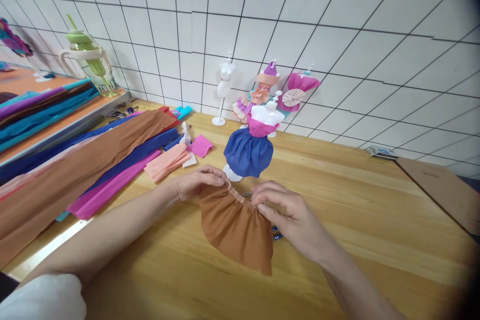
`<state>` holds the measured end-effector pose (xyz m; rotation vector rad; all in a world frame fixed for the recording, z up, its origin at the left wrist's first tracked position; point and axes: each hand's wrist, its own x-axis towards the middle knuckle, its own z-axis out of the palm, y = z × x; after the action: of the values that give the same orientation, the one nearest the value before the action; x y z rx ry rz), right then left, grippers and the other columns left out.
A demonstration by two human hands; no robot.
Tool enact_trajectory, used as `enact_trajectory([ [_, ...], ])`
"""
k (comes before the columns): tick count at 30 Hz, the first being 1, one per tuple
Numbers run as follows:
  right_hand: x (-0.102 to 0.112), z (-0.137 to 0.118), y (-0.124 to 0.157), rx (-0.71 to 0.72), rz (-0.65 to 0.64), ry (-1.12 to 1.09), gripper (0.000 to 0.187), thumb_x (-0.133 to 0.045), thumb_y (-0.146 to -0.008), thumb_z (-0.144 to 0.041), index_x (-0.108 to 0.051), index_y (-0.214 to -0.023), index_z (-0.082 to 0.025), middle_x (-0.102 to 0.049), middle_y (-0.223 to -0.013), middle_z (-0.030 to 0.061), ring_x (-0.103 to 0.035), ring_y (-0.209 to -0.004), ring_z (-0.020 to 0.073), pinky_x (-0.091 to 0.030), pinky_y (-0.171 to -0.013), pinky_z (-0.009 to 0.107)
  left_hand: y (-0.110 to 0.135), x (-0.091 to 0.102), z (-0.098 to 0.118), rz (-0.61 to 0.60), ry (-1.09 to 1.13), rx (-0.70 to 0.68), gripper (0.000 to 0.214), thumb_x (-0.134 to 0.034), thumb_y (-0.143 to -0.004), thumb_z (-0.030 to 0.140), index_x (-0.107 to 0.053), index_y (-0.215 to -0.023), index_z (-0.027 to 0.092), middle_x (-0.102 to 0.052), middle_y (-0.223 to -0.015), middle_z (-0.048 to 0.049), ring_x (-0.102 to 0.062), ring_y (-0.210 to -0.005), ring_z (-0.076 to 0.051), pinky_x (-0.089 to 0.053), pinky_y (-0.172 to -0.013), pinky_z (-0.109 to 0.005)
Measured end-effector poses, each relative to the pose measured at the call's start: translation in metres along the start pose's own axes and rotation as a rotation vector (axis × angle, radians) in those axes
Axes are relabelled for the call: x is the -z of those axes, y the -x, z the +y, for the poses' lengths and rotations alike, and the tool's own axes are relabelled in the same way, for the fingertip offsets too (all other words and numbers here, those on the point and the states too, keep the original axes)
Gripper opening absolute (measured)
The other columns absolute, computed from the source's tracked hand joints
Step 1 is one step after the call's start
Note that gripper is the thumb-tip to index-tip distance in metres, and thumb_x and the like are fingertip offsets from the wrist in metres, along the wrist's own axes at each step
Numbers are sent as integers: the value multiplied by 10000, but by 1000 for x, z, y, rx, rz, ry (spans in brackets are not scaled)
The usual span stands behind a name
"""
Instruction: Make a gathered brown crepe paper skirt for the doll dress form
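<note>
A brown gathered skirt (236, 227), seemingly of crepe paper, fans out above the wooden table, its top edge carrying a narrow clear strip (235, 191). My left hand (202, 181) pinches that edge at its left end. At the right end my right hand (283, 210) grips the same edge between thumb and fingers. Just beyond the skirt stands a small white dress form (267, 114) wearing a pink top and a puffed blue skirt (249, 152). Partly hidden behind the brown skirt and my right hand is a blue-handled object (277, 234), whose kind I cannot make out.
Long paper strips (97, 150) in brown, blue and pink cover the left side. Peach pieces (167, 161) and a pink scrap (201, 145) lie near my left hand. A bare dress form (225, 82), dressed forms (298, 91) and a green-lidded bottle (90, 62) stand along the tiled wall. A brown board (442, 190) lies right.
</note>
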<state>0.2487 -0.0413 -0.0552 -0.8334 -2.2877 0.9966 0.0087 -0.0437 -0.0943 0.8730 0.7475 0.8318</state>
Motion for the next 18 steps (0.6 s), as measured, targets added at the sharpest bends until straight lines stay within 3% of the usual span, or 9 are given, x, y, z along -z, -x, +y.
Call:
enact_trajectory([
  [4,-1,-2,1,-48,10,13,172,-473,-867,-205,-612,-765,-205,-639,-858,49,-599,-898,215,-452,-809,354,1,-2,1,1,-15,-5,329,-827,-557,355,-688,-734,114,-678,-728,-33,-606,-661,-127,-457,-676,-241],
  [8,3,-10,2,-210,-10,-59,161,-471,-860,-286,-586,-785,-201,-651,-804,34,-596,-725,187,-473,-638,301,-2,1,0,34,-73,-20,377,-771,-648,462,-681,-750,110,-668,-735,-47,-600,-659,-131,-450,-671,-248],
  [14,23,-15,14,-244,57,-68,157,-557,-791,-302,-607,-687,-195,-636,-680,29,-580,-653,179,-461,-605,284,-8,6,1,206,-251,-54,492,-691,-665,597,-663,-700,108,-655,-702,-66,-579,-618,-140,-412,-585,-243],
  [18,34,-9,31,-312,226,-132,192,-620,-776,-348,-608,-917,-217,-627,-678,11,-593,-656,175,-463,-630,284,0,-1,16,408,-440,-115,438,-675,-709,527,-595,-574,118,-563,-540,-15,-493,-508,-106,-349,-525,-233],
])
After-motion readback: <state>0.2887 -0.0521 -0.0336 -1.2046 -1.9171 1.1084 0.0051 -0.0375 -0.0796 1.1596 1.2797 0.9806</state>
